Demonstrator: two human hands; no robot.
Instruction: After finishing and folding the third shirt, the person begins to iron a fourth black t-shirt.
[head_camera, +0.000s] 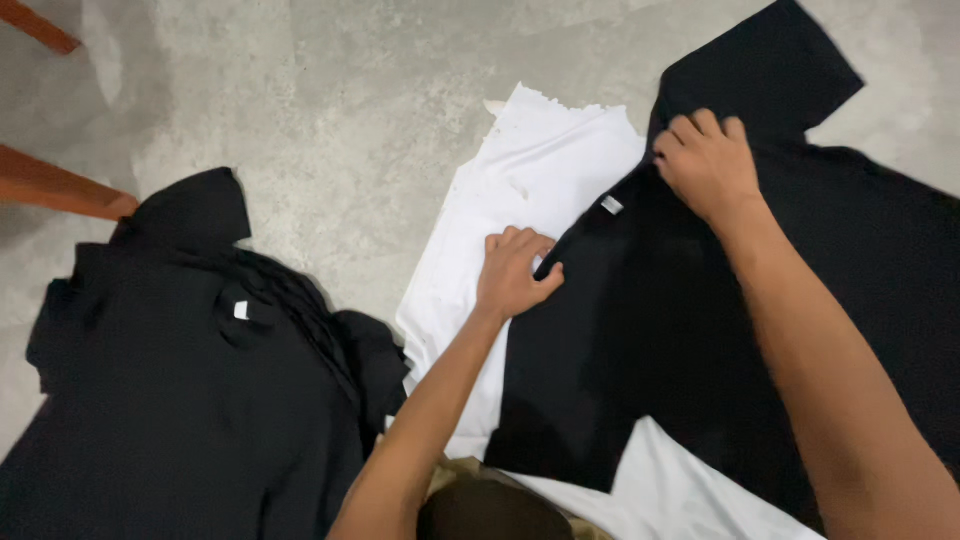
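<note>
Nearest us on the left lies a heap of black cotton garments. Our left hand pinches the neckline of the black short-sleeved T-shirt, and our right hand grips its far shoulder, apparently spreading it flat over white cloth on the grey concrete floor.

A shirt is laid over a sheet on the floor. The left hand is placed on the shirt's left edge, the right hand at its far edge. A pile is found well to the left.
</note>
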